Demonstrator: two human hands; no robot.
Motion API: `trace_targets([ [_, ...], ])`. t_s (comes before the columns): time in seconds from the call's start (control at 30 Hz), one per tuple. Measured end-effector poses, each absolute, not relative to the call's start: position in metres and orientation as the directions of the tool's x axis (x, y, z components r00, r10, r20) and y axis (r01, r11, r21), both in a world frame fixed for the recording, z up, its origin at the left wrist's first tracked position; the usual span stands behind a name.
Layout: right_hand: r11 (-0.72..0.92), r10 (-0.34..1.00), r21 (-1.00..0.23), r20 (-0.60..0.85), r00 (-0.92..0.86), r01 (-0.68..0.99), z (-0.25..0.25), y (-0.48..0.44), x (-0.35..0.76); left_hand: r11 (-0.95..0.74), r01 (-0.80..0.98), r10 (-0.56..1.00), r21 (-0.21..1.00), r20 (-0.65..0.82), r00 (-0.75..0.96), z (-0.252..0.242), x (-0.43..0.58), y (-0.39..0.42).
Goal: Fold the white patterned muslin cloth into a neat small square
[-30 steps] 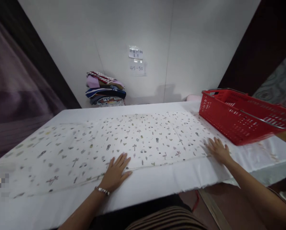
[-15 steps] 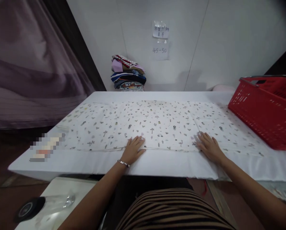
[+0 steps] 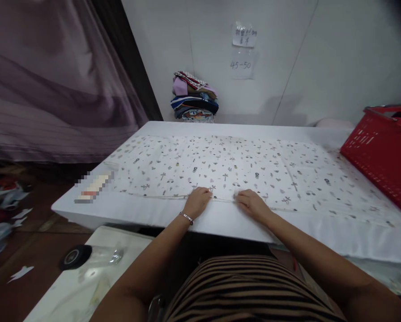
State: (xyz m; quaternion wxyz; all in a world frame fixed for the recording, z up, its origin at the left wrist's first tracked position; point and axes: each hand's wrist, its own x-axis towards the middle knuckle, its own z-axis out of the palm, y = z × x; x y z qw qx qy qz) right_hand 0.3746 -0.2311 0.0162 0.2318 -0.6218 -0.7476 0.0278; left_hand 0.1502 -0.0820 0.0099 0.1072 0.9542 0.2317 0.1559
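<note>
A white cloth printed with small palm trees, rainbows and other motifs [image 3: 214, 165] lies spread flat along the table. My left hand [image 3: 198, 201], with a bracelet at its wrist, is closed at the cloth's near edge, fingers curled together over the hem. Not far to its right, my right hand [image 3: 252, 205] also has its fingers bent in on that edge; its fingertips are slightly blurred. A short stretch of hem shows between the two hands.
A red plastic basket [image 3: 381, 154] stands on the right of the white table [image 3: 96, 210]. Folded fabrics [image 3: 195, 98] are piled by the wall, left of paper signs [image 3: 242, 65]. A clear bottle with a black base [image 3: 76, 257] lies on a white surface at lower left.
My right hand has moved left, close to my left hand. Both hands went from lying flat with fingers spread to curled at the cloth's edge. The view has shifted left.
</note>
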Motion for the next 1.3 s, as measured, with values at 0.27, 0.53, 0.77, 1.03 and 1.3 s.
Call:
trace_targets([
  [0.27, 0.134, 0.982, -0.260, 0.166, -0.092, 0.956, 0.019, -0.204, 0.351, -0.908, 0.405, 0.418, 0.104, 0.182, 0.890, 0.019, 0.156, -0.078],
  [0.53, 0.144, 0.981, -0.275, 0.163, -0.101, 0.951, 0.012, -0.206, 0.354, -0.912, 0.410, 0.406, 0.018, 0.179, 0.896, 0.011, 0.150, -0.088],
  [0.77, 0.187, 0.977, -0.184, 0.132, -0.165, 0.965, 0.014, -0.196, 0.336, -0.904, 0.427, 0.425, 0.029, 0.187, 0.886, 0.010, 0.145, -0.089],
  [1.03, 0.225, 0.967, -0.182, 0.161, -0.197, 0.957, 0.015, -0.171, 0.308, -0.837, 0.548, 0.535, -0.001, 0.215, 0.817, 0.010, 0.123, -0.078],
  [1.3, 0.246, 0.965, -0.118, 0.127, -0.231, 0.962, 0.020, -0.155, 0.292, -0.788, 0.615, 0.607, 0.011, 0.177, 0.775, 0.011, 0.112, -0.066],
])
